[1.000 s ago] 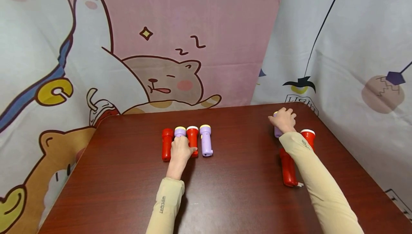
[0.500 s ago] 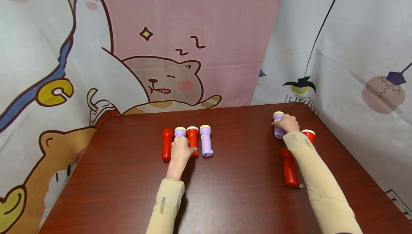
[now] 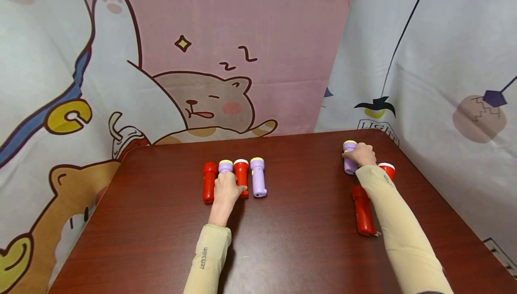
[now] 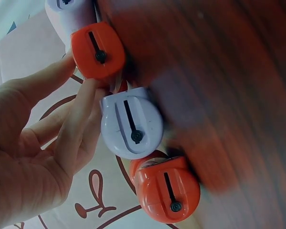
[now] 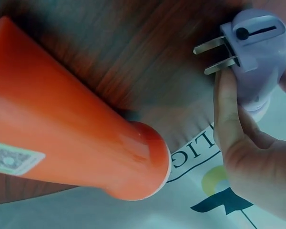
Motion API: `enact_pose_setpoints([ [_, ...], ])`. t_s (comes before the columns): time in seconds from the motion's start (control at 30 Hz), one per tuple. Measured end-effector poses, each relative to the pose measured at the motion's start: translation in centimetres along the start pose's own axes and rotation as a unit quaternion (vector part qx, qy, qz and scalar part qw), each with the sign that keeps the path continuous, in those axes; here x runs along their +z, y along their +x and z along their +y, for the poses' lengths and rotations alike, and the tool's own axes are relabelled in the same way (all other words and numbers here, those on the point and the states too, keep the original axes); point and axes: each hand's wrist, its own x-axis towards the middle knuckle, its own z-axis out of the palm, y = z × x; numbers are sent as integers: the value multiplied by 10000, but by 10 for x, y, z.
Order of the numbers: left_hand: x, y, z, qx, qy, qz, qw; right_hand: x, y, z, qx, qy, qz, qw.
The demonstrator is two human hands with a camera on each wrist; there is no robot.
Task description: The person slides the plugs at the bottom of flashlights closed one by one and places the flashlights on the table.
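Observation:
Four flashlights lie side by side left of the table's middle. My left hand (image 3: 227, 187) reaches over this row and pinches the white-rimmed red flashlight (image 4: 97, 50) between thumb and fingers. Left of it lie a lavender flashlight (image 4: 132, 123), partly under the hand in the head view, and an all-red flashlight (image 3: 209, 182). To its right is another lavender flashlight (image 3: 258, 177). At the far right, my right hand (image 3: 362, 155) grips a yellow-rimmed lavender flashlight (image 3: 349, 164) by its sides. Two metal plug prongs (image 5: 214, 55) stick out from its tail end in the right wrist view.
Near the right forearm lie a red flashlight (image 3: 364, 213) with prongs at its tail and a white-rimmed red flashlight (image 5: 86, 124), partly hidden by the sleeve in the head view. Cartoon-printed cloth (image 3: 282, 38) stands behind the brown table (image 3: 291, 240) and along its sides.
My right hand, spread over the lavender flashlight a second ago, has shifted slightly right and closed its fingers on it. The nearby red flashlight has rolled a little. The left hand stays still.

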Motion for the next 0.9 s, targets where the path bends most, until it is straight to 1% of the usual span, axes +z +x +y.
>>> enact_pose_setpoints([
  [0.17, -1, -1, 0, 10, -17, 39, 10000, 1, 2, 3, 117, 85, 99, 9998],
  [0.47, -1, -1, -1, 122, -15, 90, 9999, 2, 2, 3, 107, 160, 162, 9997],
  [0.6, 0, -1, -1, 157, -10, 129, 9998, 2, 1, 2, 45, 183, 226, 9996],
  [0.9, -1, 0, 0, 92, 39, 46, 9999, -2, -3, -7, -166, 203, 463, 9986],
])
